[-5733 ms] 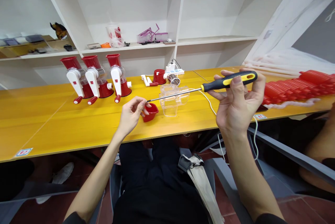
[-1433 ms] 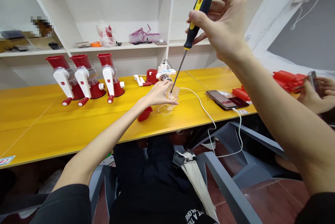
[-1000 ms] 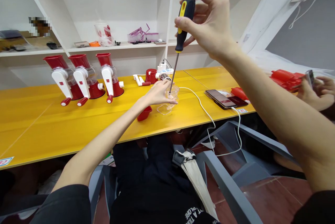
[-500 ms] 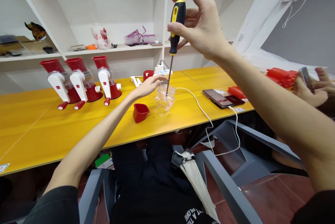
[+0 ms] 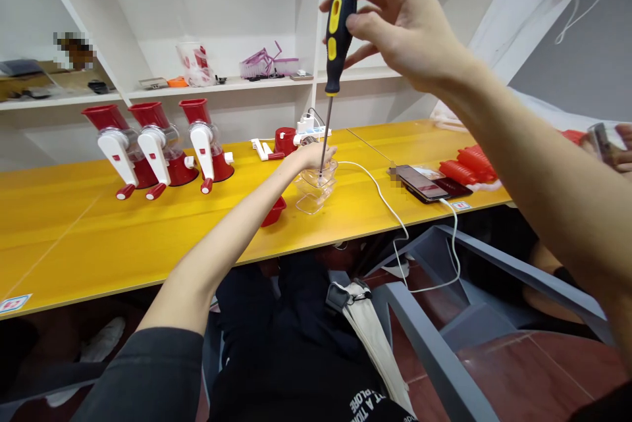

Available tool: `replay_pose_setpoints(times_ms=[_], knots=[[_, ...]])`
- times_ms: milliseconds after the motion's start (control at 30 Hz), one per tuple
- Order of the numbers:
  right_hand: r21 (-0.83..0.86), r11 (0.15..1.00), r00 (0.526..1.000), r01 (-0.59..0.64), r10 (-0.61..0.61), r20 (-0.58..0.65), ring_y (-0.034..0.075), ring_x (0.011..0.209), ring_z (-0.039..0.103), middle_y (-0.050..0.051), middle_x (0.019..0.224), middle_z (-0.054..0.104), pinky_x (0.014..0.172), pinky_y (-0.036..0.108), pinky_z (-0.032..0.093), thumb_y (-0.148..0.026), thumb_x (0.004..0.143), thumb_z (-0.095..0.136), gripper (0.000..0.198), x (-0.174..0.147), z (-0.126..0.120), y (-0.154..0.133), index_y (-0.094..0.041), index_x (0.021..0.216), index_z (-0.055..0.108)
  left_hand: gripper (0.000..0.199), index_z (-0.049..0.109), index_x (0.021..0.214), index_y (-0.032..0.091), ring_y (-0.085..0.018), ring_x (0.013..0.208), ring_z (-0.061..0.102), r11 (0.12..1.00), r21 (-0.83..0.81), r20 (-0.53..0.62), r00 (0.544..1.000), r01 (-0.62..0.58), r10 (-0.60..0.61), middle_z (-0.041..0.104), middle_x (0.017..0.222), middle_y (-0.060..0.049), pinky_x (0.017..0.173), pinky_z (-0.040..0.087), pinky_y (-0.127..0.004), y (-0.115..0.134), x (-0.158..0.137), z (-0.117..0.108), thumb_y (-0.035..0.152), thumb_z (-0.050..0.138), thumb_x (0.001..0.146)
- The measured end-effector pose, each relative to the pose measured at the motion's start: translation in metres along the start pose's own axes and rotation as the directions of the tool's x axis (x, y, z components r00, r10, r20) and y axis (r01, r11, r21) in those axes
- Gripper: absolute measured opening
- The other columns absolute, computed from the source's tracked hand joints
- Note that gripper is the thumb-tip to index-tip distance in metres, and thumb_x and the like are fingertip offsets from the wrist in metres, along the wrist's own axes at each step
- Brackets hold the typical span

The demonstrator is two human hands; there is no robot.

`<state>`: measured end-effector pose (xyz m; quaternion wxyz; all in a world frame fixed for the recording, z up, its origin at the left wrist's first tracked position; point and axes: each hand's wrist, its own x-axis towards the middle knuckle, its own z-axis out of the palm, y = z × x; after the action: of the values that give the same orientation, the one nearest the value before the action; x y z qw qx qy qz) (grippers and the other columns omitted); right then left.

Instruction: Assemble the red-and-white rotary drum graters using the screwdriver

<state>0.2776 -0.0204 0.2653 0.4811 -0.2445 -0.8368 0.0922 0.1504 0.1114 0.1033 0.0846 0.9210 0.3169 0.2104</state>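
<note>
My right hand (image 5: 380,20) holds a black-and-yellow screwdriver (image 5: 338,40) upright by its handle, thumb and fingers pressed on its sides. The shaft points down into a clear plastic housing (image 5: 313,195) on the yellow table. What the tip touches is too small to make out. My left hand (image 5: 316,156) is at the top of the housing, close beside the shaft. Its fingers are mostly hidden, so I cannot tell whether they grip. Partly behind my left forearm stands a small red cup-like part (image 5: 274,212).
Several assembled rotary graters, one of them this grater (image 5: 202,139), stand on the left. Behind the housing are a red base (image 5: 285,140) and a power strip (image 5: 312,135). A white cable (image 5: 380,195) runs to a phone (image 5: 419,182). Another person's hand (image 5: 623,152) is far right.
My left hand has moved right, up to the shaft and housing; its forearm now partly covers the red part. The fingers of my right hand have shifted around the screwdriver handle.
</note>
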Motion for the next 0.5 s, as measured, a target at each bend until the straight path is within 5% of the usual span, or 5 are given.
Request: replay_pose_setpoints(times_ms=[200,500], knots=[[0.051,0.999,0.998,-0.003,0.000,0.064,0.008,0.086,0.065,0.000,0.106,0.060,0.065,0.029,0.069,-0.018,0.090,0.067,0.033,0.006,-0.006,-0.002,-0.019,0.122,0.062,0.034,0.069,0.104,0.010,-0.039,0.101,0.066,0.977,0.208,0.188,0.977,0.056,-0.096,0.070,0.113,-0.023,0.082,0.049,-0.052,0.011,-0.002,-0.009,0.023,0.039,0.093],[0.104,0.994,0.989,0.042,-0.056,0.135,0.010,0.087,0.068,0.003,0.106,0.055,0.063,0.032,0.067,-0.023,0.087,0.074,0.036,0.012,-0.008,0.002,-0.017,0.120,0.062,0.035,0.061,0.122,0.011,-0.032,0.109,0.063,0.934,0.356,0.292,0.951,-0.012,-0.100,0.066,0.123,-0.021,0.086,0.047,-0.040,0.018,-0.005,-0.013,0.021,0.043,0.093]])
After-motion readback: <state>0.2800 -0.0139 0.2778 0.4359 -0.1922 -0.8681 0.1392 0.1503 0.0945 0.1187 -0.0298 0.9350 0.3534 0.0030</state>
